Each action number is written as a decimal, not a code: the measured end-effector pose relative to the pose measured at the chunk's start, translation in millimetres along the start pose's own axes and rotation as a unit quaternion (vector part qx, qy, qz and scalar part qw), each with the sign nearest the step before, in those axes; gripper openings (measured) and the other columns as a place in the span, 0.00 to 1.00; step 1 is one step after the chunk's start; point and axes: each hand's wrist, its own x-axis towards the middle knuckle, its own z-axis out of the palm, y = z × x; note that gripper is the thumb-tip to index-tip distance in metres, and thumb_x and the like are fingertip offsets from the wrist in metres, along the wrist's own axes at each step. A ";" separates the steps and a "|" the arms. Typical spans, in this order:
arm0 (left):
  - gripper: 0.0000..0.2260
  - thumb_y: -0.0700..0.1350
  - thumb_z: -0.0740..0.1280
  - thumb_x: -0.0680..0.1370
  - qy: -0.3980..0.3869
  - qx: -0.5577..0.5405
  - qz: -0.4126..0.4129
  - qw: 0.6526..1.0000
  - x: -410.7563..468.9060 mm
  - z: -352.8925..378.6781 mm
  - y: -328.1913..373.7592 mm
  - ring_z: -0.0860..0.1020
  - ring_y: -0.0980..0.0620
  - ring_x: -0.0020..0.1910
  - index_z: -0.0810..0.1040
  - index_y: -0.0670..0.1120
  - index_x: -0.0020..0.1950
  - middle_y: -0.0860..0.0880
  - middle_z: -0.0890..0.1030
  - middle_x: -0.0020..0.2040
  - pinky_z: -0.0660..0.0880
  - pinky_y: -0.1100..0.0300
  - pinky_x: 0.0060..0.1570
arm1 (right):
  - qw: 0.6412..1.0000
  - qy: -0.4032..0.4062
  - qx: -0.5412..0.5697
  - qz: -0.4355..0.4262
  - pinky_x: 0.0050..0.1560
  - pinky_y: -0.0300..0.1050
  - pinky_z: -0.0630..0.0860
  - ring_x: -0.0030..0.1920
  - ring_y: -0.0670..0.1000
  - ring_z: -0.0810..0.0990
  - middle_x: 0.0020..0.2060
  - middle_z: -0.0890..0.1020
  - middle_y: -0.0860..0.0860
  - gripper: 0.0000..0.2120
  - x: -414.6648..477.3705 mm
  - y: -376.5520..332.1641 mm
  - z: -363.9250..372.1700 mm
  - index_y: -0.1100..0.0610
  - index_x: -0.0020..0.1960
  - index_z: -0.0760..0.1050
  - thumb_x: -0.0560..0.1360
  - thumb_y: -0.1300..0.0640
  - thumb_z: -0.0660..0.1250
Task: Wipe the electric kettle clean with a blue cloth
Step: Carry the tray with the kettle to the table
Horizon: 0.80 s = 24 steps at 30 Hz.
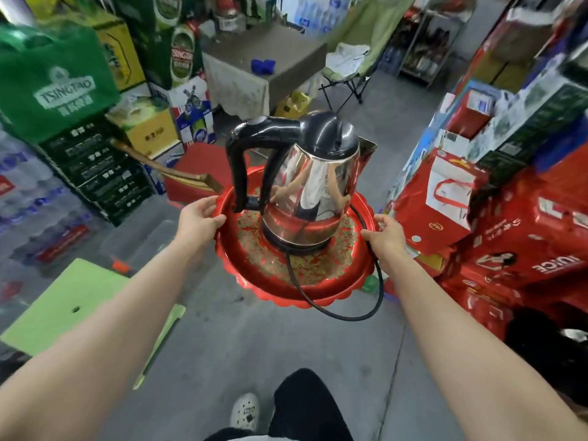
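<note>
Both hands grip a round red tray: the left hand point(200, 218) clasps its left rim and the right hand point(386, 238) its right rim point(254, 281). The steel electric kettle point(313, 189) stands upright on the tray, black cord point(375, 300) looping over the front edge. A blue cloth point(263, 65) lies on the table point(286, 49) well beyond.

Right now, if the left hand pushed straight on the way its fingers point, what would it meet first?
The left hand grips the red tray's rim, fingers pointing inward. Straight on, it would probably meet the kettle's black handle first, though depth is hard to judge.
</note>
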 end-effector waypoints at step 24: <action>0.19 0.28 0.61 0.79 0.041 -0.060 -0.025 0.997 457.3 269.2 188.7 0.79 0.56 0.45 0.74 0.41 0.68 0.49 0.78 0.56 0.75 0.64 0.40 | 0.999 -0.026 0.030 -0.033 0.55 0.58 0.84 0.47 0.57 0.84 0.55 0.83 0.59 0.19 537.1 -223.3 39.1 0.55 0.64 0.74 0.76 0.69 0.70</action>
